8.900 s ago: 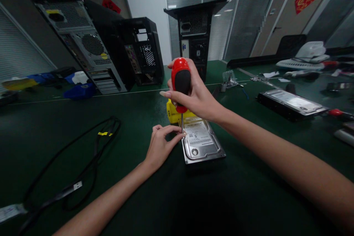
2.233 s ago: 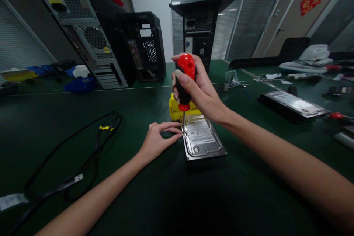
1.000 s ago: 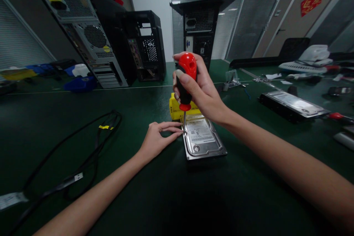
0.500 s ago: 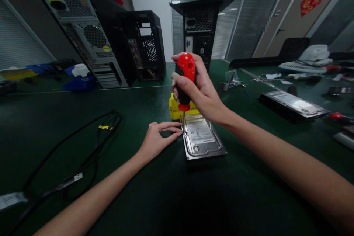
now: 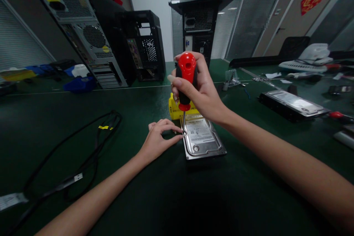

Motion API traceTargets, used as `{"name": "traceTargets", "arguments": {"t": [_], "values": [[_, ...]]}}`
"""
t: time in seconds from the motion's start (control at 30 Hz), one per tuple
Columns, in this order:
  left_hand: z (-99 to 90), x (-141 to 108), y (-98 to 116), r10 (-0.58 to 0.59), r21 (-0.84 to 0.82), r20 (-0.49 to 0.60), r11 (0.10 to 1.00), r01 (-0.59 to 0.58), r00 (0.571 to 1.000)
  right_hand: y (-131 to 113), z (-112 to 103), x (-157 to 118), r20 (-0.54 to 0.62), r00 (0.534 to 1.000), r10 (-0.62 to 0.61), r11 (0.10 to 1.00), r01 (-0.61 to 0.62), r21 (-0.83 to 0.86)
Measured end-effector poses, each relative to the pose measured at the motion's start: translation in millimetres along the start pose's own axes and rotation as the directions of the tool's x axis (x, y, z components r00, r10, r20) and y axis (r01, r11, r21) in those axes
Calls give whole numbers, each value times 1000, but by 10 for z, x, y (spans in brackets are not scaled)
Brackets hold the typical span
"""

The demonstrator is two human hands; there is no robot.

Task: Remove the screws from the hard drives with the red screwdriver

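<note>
A silver hard drive (image 5: pixel 204 140) with a white label lies flat on the green table, its far end against a yellow object (image 5: pixel 174 108). My right hand (image 5: pixel 203 88) is wrapped round the red and black handle of a screwdriver (image 5: pixel 186 77), held upright. Its shaft runs down to the drive's left edge. Beside that tip, the thumb and index finger of my left hand (image 5: pixel 159 138) come together in a pinch at the edge. Whatever sits between those fingertips is too small to make out.
Black cables (image 5: pixel 96 147) with a USB plug lie at left. Computer cases (image 5: pixel 107 37) stand at the back left, another case (image 5: pixel 199 25) at the back centre. A second hard drive (image 5: pixel 295 103) rests at right, near a red-handled tool (image 5: pixel 339 116). A blue bin (image 5: pixel 80 84) is far left.
My left index finger and thumb have closed in at the screwdriver's tip, the other fingers curling back. My right thumb has shifted on the handle. The hard drive stays in place.
</note>
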State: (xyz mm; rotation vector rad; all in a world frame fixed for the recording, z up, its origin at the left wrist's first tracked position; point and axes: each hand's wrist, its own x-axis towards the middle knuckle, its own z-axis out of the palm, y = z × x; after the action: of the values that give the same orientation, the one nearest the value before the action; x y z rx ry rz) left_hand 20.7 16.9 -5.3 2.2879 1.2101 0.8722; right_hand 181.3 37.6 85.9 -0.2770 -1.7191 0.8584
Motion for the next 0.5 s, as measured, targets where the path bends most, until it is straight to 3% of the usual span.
{"name": "traceTargets", "arguments": {"t": [0.2, 0.33, 0.5], "values": [[4, -8, 16, 14, 72, -15, 997, -13, 1000, 16, 5, 2, -47, 999, 21, 1000, -21, 0], [10, -3, 21, 7, 70, -39, 998, -5, 999, -27, -5, -4, 0, 999, 47, 999, -47, 3], [9, 24, -44, 4, -181, -71, 983, -17, 997, -75, -22, -1, 36, 996, 87, 996, -87, -6]]}}
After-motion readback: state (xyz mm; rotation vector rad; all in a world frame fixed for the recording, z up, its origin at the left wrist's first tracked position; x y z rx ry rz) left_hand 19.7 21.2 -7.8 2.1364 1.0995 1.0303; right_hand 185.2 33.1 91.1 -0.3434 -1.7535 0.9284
